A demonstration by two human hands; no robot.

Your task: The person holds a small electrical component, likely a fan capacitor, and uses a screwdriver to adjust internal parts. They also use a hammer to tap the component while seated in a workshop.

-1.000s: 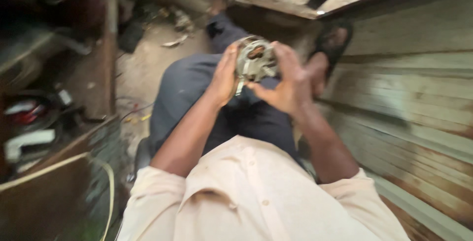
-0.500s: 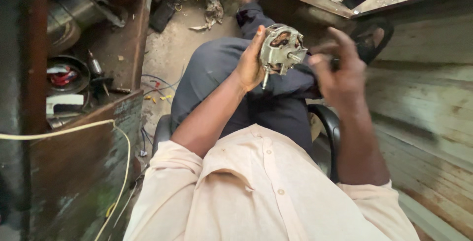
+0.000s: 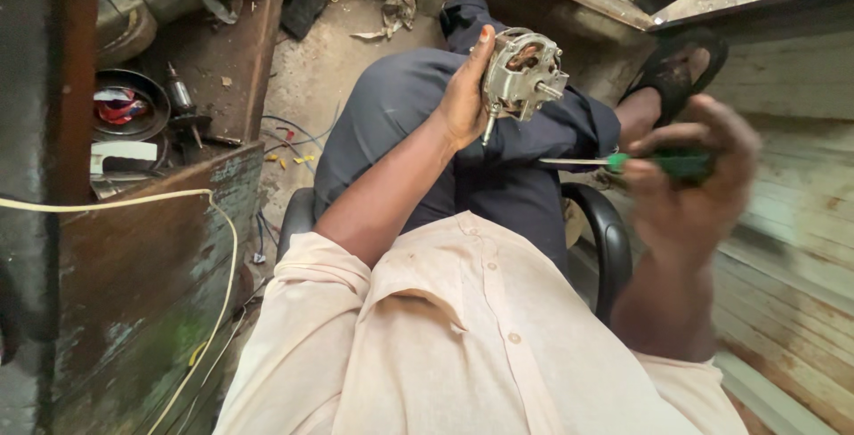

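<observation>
My left hand (image 3: 463,97) holds a small electric motor (image 3: 523,73) with a grey metal frame and copper windings, raised above my crossed legs in dark trousers. A thin shaft sticks out of the motor's right side. My right hand (image 3: 689,177), blurred, grips a screwdriver (image 3: 640,164) with a green handle; its metal blade points left toward my leg, below the motor and apart from it.
A worn wooden workbench (image 3: 151,248) stands at my left with a yellowish cable (image 3: 222,248) draped over it. On a shelf lie a round dark bowl (image 3: 129,106) and metal parts. Wire scraps litter the dirt floor (image 3: 311,79). Wooden planks (image 3: 783,248) run at my right. The chair's black armrest (image 3: 605,239) is beside me.
My right hand left the motor, dropped to the right and now holds a green-handled screwdriver. The left hand keeps the motor up alone.
</observation>
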